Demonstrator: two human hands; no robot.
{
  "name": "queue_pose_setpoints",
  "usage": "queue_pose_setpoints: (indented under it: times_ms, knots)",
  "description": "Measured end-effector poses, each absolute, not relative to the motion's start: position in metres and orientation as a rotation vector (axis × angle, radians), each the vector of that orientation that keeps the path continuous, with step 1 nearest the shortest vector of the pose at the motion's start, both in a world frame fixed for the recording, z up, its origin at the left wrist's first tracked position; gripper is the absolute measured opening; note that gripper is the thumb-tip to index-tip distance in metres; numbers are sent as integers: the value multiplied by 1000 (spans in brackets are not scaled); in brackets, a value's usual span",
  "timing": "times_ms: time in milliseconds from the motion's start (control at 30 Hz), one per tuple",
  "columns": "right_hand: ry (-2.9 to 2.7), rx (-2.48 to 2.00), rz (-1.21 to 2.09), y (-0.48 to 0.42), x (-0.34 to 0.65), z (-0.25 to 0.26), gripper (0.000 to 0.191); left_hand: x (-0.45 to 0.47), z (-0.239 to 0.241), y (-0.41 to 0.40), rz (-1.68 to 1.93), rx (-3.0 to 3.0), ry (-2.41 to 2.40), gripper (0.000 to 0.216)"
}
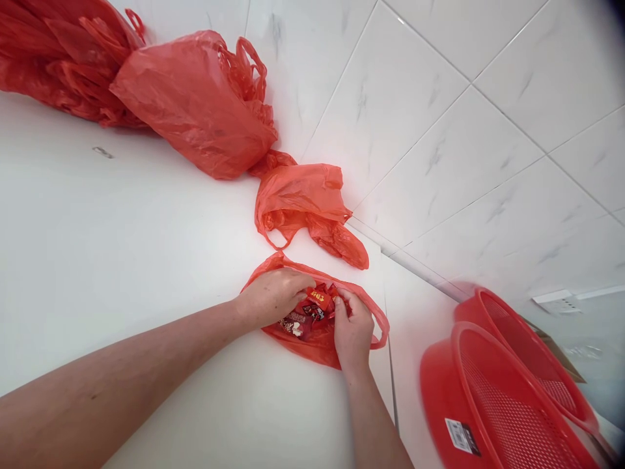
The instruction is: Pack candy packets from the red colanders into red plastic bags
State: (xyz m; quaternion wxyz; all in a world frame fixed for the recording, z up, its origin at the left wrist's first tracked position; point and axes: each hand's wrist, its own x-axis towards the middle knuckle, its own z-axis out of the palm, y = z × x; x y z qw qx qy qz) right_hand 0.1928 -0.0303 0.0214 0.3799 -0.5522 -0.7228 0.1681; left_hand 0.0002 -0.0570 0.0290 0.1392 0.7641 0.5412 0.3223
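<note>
A small red plastic bag (312, 345) lies open on the white table, with several wrapped snack packets (312, 307) showing inside. My left hand (273, 296) rests curled over the bag's left side, fingers bent onto the plastic at the opening. My right hand (352, 332) is closed on the bag's right edge beside its handle loop (383, 329). Both hands pinch the bag's plastic on either side of the opening.
More red plastic bags lie along the wall: a crumpled one (305, 202) just beyond, a fuller one (195, 104) and a heap (58, 58) at far left. Two red mesh baskets (508, 397) stand at lower right past the table's edge. A tiled wall (439, 117) backs the table.
</note>
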Motion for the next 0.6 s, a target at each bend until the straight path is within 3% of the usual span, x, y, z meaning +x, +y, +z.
queue_pose_setpoints:
  times_ms: [400,600]
  knots:
    - [-1687,-1397,249,-31,197,19,31,1,31,-57,913,2236,1573,23]
    - [-1738,-1432,334,-30,197,19,30,1,34,-58,895,2221,1550,22]
